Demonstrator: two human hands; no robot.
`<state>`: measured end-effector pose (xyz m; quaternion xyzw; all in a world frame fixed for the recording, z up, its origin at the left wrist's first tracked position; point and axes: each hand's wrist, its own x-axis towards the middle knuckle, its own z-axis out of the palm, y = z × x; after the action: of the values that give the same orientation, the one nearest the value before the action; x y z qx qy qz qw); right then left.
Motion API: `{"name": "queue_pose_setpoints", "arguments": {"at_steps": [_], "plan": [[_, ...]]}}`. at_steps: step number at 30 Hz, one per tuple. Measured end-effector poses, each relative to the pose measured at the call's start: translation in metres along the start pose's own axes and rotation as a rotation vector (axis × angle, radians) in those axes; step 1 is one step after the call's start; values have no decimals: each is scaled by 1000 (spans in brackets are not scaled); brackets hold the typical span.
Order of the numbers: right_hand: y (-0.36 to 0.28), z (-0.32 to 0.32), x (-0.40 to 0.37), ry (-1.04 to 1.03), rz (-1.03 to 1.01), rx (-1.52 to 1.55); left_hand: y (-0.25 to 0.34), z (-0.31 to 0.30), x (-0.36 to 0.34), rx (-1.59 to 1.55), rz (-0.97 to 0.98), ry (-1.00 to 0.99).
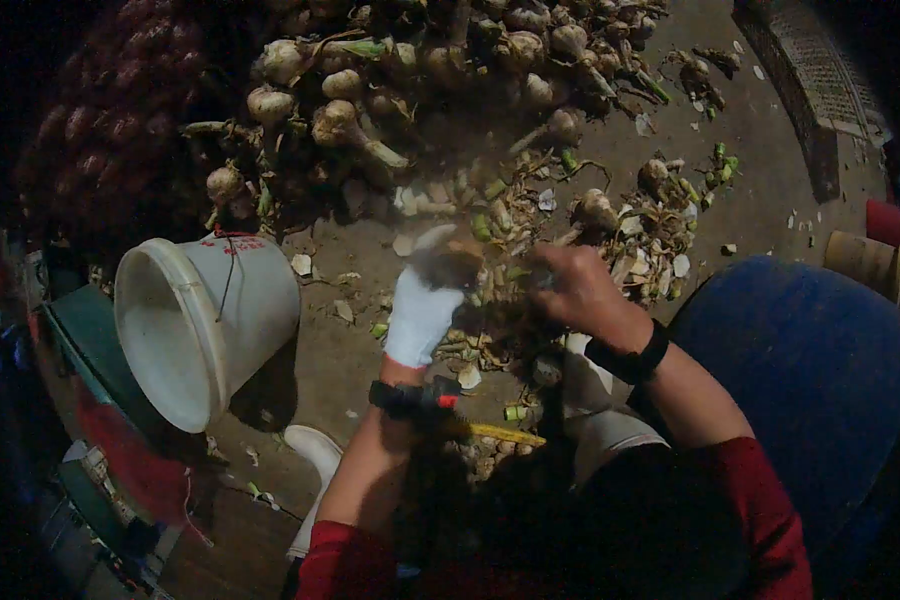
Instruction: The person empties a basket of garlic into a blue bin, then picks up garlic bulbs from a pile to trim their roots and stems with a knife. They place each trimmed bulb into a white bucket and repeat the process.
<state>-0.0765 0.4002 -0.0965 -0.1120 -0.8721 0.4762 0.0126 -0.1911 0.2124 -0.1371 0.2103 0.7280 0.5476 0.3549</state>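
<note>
My left hand (pixel 425 308), in a white glove, is closed around a brownish, motion-blurred garlic bulb (pixel 450 266) in the middle of the view. To its right, my bare right hand (pixel 582 290) has its fingers curled in; whatever they grip is blurred and in shadow. Cut stalks and peel (pixel 485 345) lie on the ground beneath both hands. Ahead of them spreads a heap of garlic with stalks (pixel 338 125), partly veiled by a dusty haze. A yellow strip (pixel 507 434) shows just below my left wrist.
A white bucket (pixel 260 285) lies tipped on its side at the left. A rounded blue object (pixel 790 370) fills the right side. Red net sacks (pixel 120 130) stand at the upper left, a crate (pixel 820 75) at the upper right. A white boot (pixel 315 450) shows below.
</note>
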Motion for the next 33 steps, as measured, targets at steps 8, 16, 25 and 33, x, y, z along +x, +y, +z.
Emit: {"name": "queue_pose_setpoints", "arguments": {"at_steps": [8, 16, 25, 33], "plan": [[-54, -23, 5, -138, -206, -321, 46, 4, -7, -172, 214, 109], [-49, -20, 8, -140, -249, -333, 56, -16, -23, -111, 149, 97], [-2, -6, 16, -24, -307, -378, 85, -8, -26, -247, -80, 70], [17, 5, 6, -27, -356, -211, 87, 2, -37, -90, -138, 125]]}}
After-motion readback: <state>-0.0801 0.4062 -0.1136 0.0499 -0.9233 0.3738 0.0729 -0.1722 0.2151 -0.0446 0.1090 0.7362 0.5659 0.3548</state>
